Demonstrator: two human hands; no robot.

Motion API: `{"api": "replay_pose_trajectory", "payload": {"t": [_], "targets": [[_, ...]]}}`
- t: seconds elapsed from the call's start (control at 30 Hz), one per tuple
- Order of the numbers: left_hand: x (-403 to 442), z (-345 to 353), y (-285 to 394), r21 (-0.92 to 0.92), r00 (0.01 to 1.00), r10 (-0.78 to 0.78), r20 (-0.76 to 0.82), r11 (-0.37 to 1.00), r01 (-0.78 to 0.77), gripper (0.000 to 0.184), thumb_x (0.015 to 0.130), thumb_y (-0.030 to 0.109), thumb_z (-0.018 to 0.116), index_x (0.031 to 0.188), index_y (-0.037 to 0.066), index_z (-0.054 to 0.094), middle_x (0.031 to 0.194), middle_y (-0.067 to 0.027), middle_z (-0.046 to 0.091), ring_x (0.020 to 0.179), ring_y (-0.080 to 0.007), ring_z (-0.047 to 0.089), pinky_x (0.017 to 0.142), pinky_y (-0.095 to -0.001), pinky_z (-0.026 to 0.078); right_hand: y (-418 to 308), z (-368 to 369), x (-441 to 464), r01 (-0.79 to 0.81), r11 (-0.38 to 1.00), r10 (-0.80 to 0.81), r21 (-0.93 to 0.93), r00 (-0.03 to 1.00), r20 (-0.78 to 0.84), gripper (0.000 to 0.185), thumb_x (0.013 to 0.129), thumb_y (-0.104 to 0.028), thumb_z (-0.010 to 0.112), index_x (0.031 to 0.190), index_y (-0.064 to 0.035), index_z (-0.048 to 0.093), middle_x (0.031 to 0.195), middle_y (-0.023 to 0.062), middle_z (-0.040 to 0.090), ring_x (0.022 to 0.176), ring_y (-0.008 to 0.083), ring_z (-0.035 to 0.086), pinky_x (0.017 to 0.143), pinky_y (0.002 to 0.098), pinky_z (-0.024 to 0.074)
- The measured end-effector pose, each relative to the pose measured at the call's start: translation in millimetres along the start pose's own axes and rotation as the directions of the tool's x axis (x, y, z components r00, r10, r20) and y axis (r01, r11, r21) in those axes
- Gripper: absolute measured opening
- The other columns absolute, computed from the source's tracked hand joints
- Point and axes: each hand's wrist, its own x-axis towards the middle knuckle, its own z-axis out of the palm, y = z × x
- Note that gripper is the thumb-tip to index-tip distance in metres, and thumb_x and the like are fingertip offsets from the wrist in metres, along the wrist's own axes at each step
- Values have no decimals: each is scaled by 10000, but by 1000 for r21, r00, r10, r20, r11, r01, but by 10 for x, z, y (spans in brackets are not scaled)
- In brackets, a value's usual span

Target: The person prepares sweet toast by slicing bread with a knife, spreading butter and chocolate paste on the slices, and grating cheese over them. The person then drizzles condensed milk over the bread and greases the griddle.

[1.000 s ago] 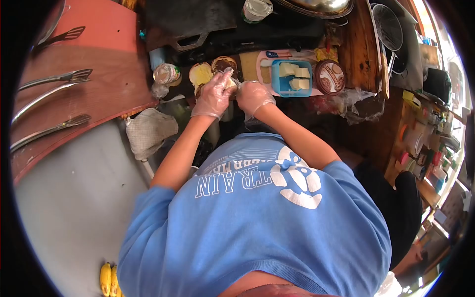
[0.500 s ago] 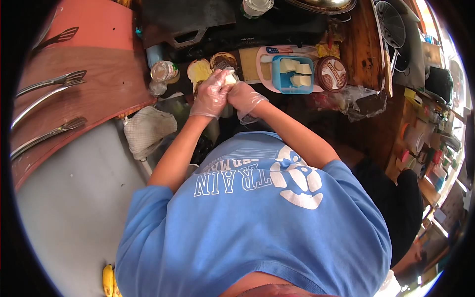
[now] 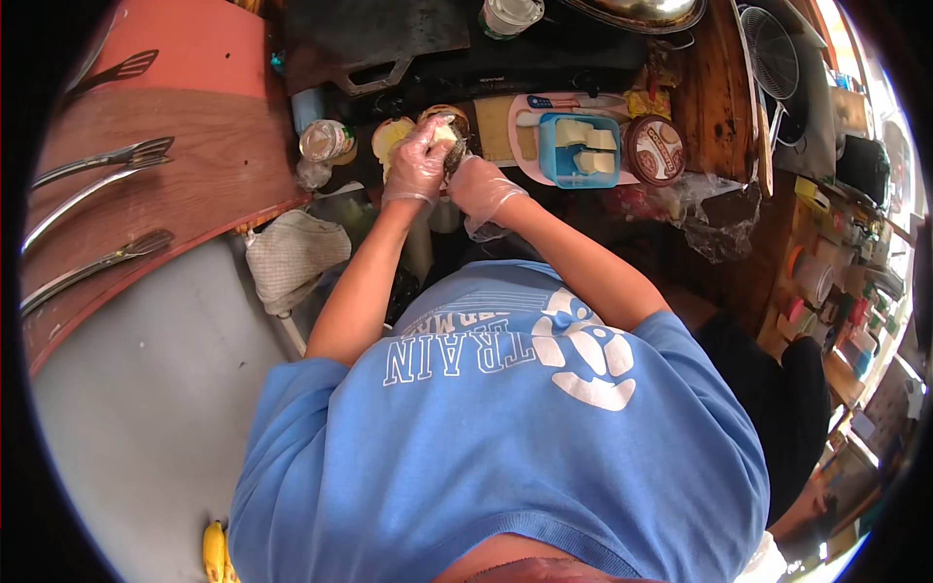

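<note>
My left hand point(image 3: 418, 170), in a clear plastic glove, is closed around a pale yellow block of cheese point(image 3: 445, 133). Against the block lies a dark, narrow grater point(image 3: 457, 154), whose lower end runs into my gloved right hand point(image 3: 479, 187). That hand is closed, and its fingers mostly hide the handle. Just beyond my hands lie two pieces of bread: one with a pale yellow topping point(image 3: 391, 136), the other with a dark topping point(image 3: 457, 115), partly covered by my left hand and the grater.
To the right, a blue container point(image 3: 580, 175) with several pale blocks and a knife point(image 3: 603, 101) rest on a pink board point(image 3: 525, 136). Beside it is a round brown lid point(image 3: 654, 151). A can point(image 3: 327, 142) stands left; a black stove point(image 3: 505, 68) lies behind. A cloth point(image 3: 294, 251) hangs nearby.
My left hand has shifted up along the grater with the cheese, and my hands are slightly further apart. More of the grater shows between them.
</note>
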Motion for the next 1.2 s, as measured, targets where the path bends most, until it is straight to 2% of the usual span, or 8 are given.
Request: {"api": "replay_pose_trajectory", "payload": {"t": [0.17, 0.63, 0.97, 1.03, 1.07, 1.1, 1.13, 1.2], "targets": [[85, 16, -104, -69, 999, -26, -20, 997, 25, 358, 874, 80, 700, 1229, 52, 671, 1201, -200, 696, 1117, -376, 666, 940, -397, 521, -14, 105, 28, -21, 997, 27, 75, 997, -73, 258, 728, -190, 721, 858, 29, 762, 886, 239, 718, 877, 394, 709, 807, 460, 577], [202, 154, -159, -116, 997, -53, -61, 992, 46, 376, 850, 24, 705, 1224, 52, 680, 1183, -178, 711, 1095, -347, 683, 959, -375, 523, 18, 90, -60, 65, 996, -68, -66, 996, -51, 332, 660, -305, 808, 843, -28, 790, 857, 162, 737, 862, 352, 714, 808, 428, 580], [155, 78, -220, -7, 987, -69, -145, 998, 68, 363, 866, 72, 715, 1227, 58, 678, 1147, -173, 720, 1065, -332, 692, 946, -375, 524, -146, 66, -219, 0, 999, 2, 44, 999, -42, 384, 610, -327, 834, 851, -32, 790, 868, 156, 735, 868, 352, 711, 803, 421, 584], [116, -26, -148, -30, 948, -250, -195, 968, 249, 371, 866, 98, 729, 1232, 62, 680, 1143, -162, 724, 1040, -293, 701, 952, -360, 518, -166, 231, -229, 42, 999, -45, -24, 985, -165, 207, 626, -201, 765, 778, -61, 759, 790, 120, 723, 800, 323, 704, 727, 403, 568], [91, -42, -282, -152, 951, -195, -241, 975, 161, 365, 881, 127, 735, 1235, 57, 681, 1157, -148, 722, 1017, -278, 701, 958, -358, 516, -176, 230, -209, 43, 999, -47, -25, 985, -167, 207, 626, -201, 765, 778, -61, 759, 790, 120, 723, 800, 323, 704, 727, 403, 568], [5, -85, -403, -128, 960, -141, -241, 985, 112, 403, 877, 117, 750, 1259, 25, 660, 1197, -165, 707, 1048, -282, 696, 961, -362, 522, -153, 207, -166, 44, 999, -44, -2, 994, -100, 215, 630, -214, 770, 781, -62, 762, 785, 119, 722, 796, 326, 702, 722, 405, 565], [-109, -113, -337, -230, 963, -197, -184, 961, 153, 433, 867, 102, 759, 1273, 7, 646, 1208, -175, 701, 1061, -278, 693, 961, -362, 525, -120, 185, -130, 40, 999, -39, 22, 999, -33, 223, 633, -228, 776, 784, -64, 764, 780, 119, 721, 792, 328, 701, 717, 408, 563], [-391, -180, -33, -338, 972, -234, -14, 916, 216, 484, 846, 67, 774, 1296, -19, 622, 1226, -194, 692, 1083, -264, 686, 964, -362, 529, -79, 217, -25, 49, 999, -48, 2, 995, -92, 252, 632, -253, 787, 790, -58, 766, 780, 121, 721, 794, 332, 701, 716, 413, 561]]}}
